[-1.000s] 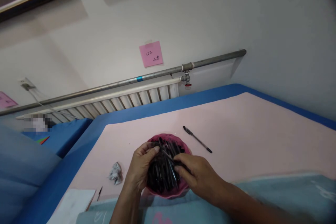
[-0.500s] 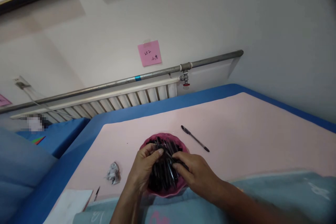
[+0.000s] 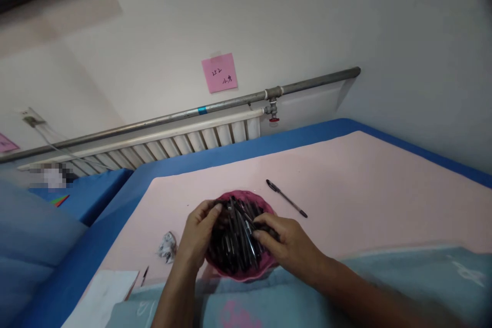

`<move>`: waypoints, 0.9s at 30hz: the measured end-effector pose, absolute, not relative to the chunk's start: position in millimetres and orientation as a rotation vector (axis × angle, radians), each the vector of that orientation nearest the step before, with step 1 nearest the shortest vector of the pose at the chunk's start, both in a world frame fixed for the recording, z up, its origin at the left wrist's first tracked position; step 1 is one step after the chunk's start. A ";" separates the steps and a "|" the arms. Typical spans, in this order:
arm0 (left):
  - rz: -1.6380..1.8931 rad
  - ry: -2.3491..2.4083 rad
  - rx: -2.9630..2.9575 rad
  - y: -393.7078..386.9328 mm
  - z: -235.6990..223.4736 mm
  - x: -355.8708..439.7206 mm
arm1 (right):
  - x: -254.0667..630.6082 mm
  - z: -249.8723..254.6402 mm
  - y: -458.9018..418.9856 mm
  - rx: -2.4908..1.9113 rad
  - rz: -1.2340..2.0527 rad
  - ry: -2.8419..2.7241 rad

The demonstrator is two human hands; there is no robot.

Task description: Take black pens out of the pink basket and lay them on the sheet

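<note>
The pink bowl (image 3: 251, 278), filled with dark pens (image 3: 239, 246), is placed between and below both hands, and is best kept steady. The left hand (image 3: 195, 230) is half curled at the bowl's left side; whether anything is pinched there cannot be told. By the right hand (image 3: 290, 238), nearly closed, a dark pen (image 3: 269, 230) is gripped between thumb and fingers over the bowl. A light pinch and a shallow lift are probably called for, so that its neighbours are not snagged.

Most room is offered by the table (image 3: 376, 195) to the right of the right hand, with its far edge set well apart. Nearer than the hands, a blue-green cloth (image 3: 407, 271) is bunched, and could be caught by a forearm. Just beyond the right hand, a loose pen (image 3: 286, 198) should be avoided, as should the crumpled wad (image 3: 167, 247) beside the left wrist
</note>
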State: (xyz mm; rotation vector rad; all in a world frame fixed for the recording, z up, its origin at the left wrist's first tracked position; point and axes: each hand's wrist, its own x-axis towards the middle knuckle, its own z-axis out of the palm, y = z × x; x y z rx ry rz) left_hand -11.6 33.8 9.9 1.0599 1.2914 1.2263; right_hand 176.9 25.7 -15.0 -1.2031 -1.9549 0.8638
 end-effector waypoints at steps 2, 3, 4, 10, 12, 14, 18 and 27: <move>1.203 1.382 1.123 35.0 10.9 -22.6 | 177.4 -13.7 25.8 -1.212 0.898 -1.930; 1.175 1.418 1.167 35.2 11.0 -27.5 | 177.5 -12.8 26.0 -1.211 0.913 -1.920; 1.137 1.453 1.214 35.2 10.7 -31.7 | 177.3 -11.7 26.2 -1.207 0.927 -1.911; 0.906 1.637 1.440 36.2 5.9 -46.9 | 176.5 -7.6 28.1 -1.181 0.989 -1.860; 0.856 1.710 1.490 36.7 5.8 -49.9 | 177.3 -8.6 28.7 -1.191 0.979 -1.869; 0.811 1.757 1.525 36.7 6.7 -51.7 | 178.1 -9.9 29.0 -1.204 0.972 -1.879; 0.758 1.797 1.548 35.7 9.3 -52.0 | 178.5 -8.9 28.6 -1.198 1.001 -1.878; 0.825 1.829 1.552 32.5 17.0 -54.4 | 177.3 -5.6 28.2 -1.181 1.011 -1.874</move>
